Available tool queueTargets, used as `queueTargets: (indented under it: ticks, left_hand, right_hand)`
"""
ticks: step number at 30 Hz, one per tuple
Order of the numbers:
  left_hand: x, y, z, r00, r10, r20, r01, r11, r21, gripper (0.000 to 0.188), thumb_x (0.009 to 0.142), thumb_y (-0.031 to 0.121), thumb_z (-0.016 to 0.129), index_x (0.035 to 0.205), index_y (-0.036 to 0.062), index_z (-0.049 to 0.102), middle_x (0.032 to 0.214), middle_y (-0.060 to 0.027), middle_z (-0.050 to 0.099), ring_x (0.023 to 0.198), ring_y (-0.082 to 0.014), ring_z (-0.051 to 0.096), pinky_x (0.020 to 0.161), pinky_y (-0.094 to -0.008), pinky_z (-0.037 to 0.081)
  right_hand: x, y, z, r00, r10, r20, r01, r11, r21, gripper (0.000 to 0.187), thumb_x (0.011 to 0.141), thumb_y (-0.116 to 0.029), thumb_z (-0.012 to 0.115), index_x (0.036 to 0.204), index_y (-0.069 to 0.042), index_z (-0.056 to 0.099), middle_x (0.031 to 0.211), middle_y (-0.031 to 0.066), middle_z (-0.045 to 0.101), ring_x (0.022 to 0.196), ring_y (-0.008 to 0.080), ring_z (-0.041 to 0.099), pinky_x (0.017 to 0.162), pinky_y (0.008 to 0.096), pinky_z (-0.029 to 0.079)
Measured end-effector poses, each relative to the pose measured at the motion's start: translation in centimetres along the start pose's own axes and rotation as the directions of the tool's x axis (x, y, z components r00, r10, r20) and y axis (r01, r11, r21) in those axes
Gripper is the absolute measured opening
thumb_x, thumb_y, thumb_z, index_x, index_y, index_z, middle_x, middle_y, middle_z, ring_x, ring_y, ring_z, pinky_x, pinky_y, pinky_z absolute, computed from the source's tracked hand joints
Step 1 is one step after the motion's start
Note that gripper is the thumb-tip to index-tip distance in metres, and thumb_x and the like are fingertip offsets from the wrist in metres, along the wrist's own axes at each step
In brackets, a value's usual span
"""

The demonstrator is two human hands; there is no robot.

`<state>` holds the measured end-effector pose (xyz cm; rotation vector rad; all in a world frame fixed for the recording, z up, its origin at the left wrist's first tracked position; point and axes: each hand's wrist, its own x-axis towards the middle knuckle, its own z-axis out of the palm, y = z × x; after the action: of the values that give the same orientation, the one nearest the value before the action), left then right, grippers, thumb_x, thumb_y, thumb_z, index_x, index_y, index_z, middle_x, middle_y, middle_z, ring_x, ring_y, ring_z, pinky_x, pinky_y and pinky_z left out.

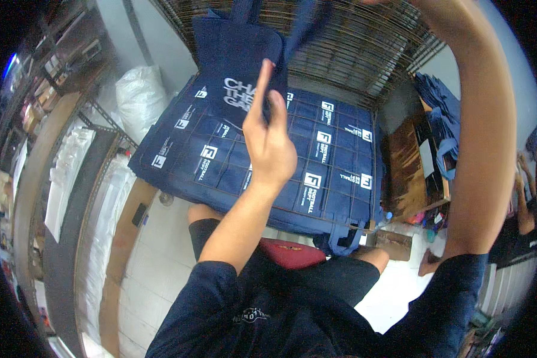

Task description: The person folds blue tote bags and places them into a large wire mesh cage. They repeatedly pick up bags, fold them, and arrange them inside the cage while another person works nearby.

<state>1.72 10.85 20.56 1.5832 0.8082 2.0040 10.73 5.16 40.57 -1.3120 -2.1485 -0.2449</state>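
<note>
A navy tote bag [238,56] with white lettering stands raised over the far part of the rack, its straps running up out of view. My left hand [271,143] is in front of its right side, fingers stretched upward and thumb apart; dark cloth shows between them. A blurred navy strap [309,27] slants up toward the top edge. My right arm [489,119] arches up along the right side. Only a sliver of my right hand [376,2] shows at the top edge, so its fingers are hidden. Below lie several navy bags [262,161] with white prints.
Stacked wire grids [352,42] rise behind the bags. Shelving [59,161] with plastic-wrapped goods lines the left, near a white plastic sack [142,98]. Folded navy cloth [438,113] sits by a worn wooden board [414,173] at right. Another person's arm [524,197] shows at far right.
</note>
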Motion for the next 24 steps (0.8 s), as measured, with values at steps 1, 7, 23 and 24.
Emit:
queueTargets:
  ticks: [1,7,23,24]
  left_hand:
    - [0.8,0.9,0.0,0.998,-0.067,0.009,0.067,0.972,-0.223,0.044,0.098,0.023,0.038,0.135,-0.0022,0.039,0.136,-0.0159,0.044,0.127,-0.0235,0.04,0.107,-0.0339,0.027]
    - [2.2,-2.5,-3.9,0.91,-0.415,0.023,0.282,0.576,-0.767,0.046,0.1,0.027,0.034,0.139,0.0018,0.034,0.14,-0.0117,0.038,0.126,-0.0184,0.037,0.107,-0.031,0.026]
    - [2.7,-12.9,-2.1,0.787,-0.551,0.278,0.533,0.381,-0.755,0.049,0.094,0.024,0.046,0.141,0.0138,0.036,0.119,-0.0041,0.054,0.102,-0.0143,0.05,0.093,-0.0277,0.038]
    - [4.2,-13.6,-2.5,0.774,-0.538,0.334,0.562,0.339,-0.754,0.05,0.093,0.023,0.046,0.141,0.0151,0.036,0.11,-0.0028,0.056,0.094,-0.0128,0.052,0.086,-0.027,0.041]
  right_hand:
    - [-0.2,4.5,-0.4,0.978,-0.027,-0.204,0.029,1.0,0.004,0.063,0.082,-0.051,0.052,0.115,0.003,0.052,0.103,0.0183,0.058,0.084,0.023,0.061,0.077,0.0353,0.046]
    - [-21.0,15.4,13.8,0.706,0.691,0.152,-0.684,0.611,0.398,0.061,0.09,-0.048,0.048,0.129,-0.001,0.045,0.116,0.0148,0.058,0.103,0.0232,0.057,0.088,0.0325,0.044]
    - [-28.8,10.4,25.3,0.274,0.655,0.704,-0.447,-0.561,0.696,0.05,0.085,-0.018,0.059,0.131,-0.017,0.04,0.093,0.0122,0.06,0.076,0.0212,0.059,0.065,0.0287,0.046]
    - [-27.8,10.6,26.3,0.289,0.667,0.687,-0.456,-0.535,0.711,0.05,0.084,-0.017,0.059,0.131,-0.018,0.04,0.092,0.0118,0.06,0.077,0.0211,0.058,0.065,0.0286,0.046]
